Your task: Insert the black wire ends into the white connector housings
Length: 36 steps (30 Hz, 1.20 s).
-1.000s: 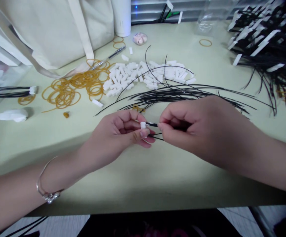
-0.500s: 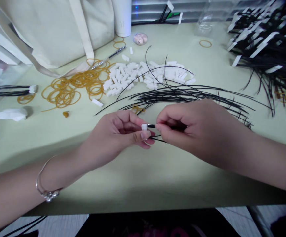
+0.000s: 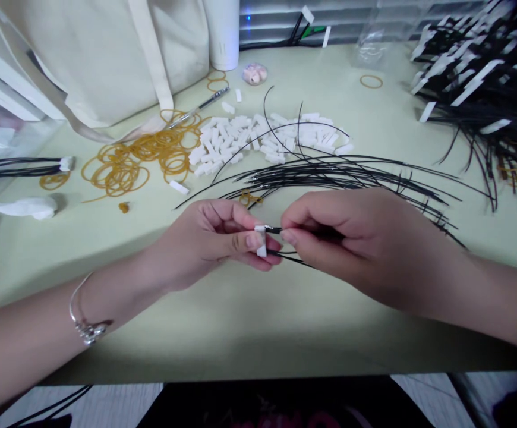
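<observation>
Between its thumb and fingers my left hand (image 3: 229, 235) pinches a white plastic connector housing (image 3: 261, 242), held upright. Black wires run out of the housing's right side. My right hand (image 3: 343, 238) is closed in a pinch on a black wire (image 3: 274, 230), whose metal-tipped end meets the top of the housing. How far that tip sits inside cannot be made out. Just behind the hands lies a bundle of loose black wires (image 3: 312, 173) with metal tips. A heap of white connector housings (image 3: 227, 139) is spread beyond it.
Tan rubber bands (image 3: 120, 169) lie in a tangle at left, near a pen (image 3: 200, 107). A cloth bag (image 3: 107, 59) and a white cylinder (image 3: 223, 35) stand behind. Finished-looking wire bundles with white connectors (image 3: 476, 83) pile up at right. A crumpled white tissue (image 3: 27, 207) lies far left.
The left thumb has shifted left, so more of the white connector housing shows. The right hand keeps its pinch on the wire, its tip still at the housing. The view has shifted slightly.
</observation>
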Motion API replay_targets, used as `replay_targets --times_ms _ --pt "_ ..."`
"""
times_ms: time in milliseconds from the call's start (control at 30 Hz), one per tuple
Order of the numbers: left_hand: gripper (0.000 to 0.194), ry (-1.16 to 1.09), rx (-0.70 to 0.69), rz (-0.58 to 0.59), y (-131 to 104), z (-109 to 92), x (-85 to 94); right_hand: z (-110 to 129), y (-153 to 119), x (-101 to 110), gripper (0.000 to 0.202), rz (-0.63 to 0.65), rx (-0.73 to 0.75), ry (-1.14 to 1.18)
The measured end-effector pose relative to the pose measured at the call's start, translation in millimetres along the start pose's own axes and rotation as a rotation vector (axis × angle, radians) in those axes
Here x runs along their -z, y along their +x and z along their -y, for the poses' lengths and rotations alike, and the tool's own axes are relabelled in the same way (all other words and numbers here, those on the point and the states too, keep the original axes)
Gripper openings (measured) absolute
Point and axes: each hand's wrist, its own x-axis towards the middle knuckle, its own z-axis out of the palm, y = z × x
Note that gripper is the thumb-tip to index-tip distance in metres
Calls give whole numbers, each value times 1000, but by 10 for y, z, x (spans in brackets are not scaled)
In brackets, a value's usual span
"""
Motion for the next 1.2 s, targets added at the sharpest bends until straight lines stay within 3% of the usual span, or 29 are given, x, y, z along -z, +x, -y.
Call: replay_targets --times_ms 400,467,600,867,1200 --pt "12 -15 18 31 -7 -7 -21 -4 6 26 22 52 16 -59" --pt "11 -25 9 12 -1 3 -18 17 -15 90 21 -12 39 -127" --pt "10 -65 -8 -33 19 17 -12 115 -95 214 18 -283 57 -290" --pt "5 -65 -22 0 14 16 -16 92 20 69 28 31 -74 -197" --pt "5 -48 -28 23 31 23 -13 68 22 69 27 22 -103 -101"
